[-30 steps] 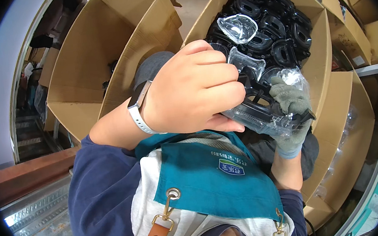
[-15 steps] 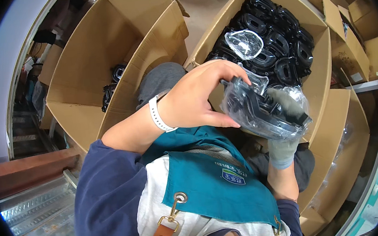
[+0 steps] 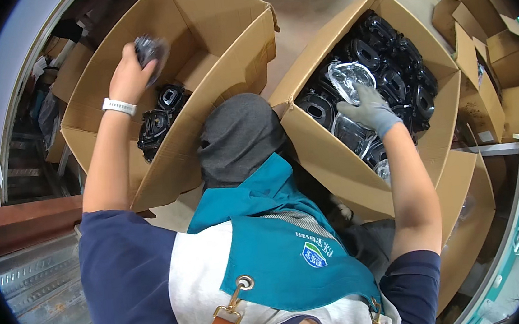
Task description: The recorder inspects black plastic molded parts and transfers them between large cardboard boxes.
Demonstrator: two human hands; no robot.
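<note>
My bare left hand point(image 3: 129, 79), a white band at the wrist, is closed round a black plastic part in clear film point(image 3: 152, 57) over the left carton. The part is partly blurred, so its details are hidden. Below it, more black plastic parts point(image 3: 155, 128) lie in that carton. In the right carton, my right hand point(image 3: 368, 111), in a grey glove, reaches down with thumb and fingers apart. Its fingertips are at a shiny clear-wrapped piece point(image 3: 351, 77) on a pile of black parts point(image 3: 389, 81) with oval openings.
The left carton point(image 3: 226, 71) and the right carton point(image 3: 313, 137) stand open on either side of my knee point(image 3: 238, 133). More cartons point(image 3: 479, 78) are at the far right. A ribbed metal surface point(image 3: 41, 295) lies at lower left.
My hands, which were together round a film-wrapped black part in front of me, have separated. The left has moved with the part over the left carton; the right has let go and reached into the right one.
</note>
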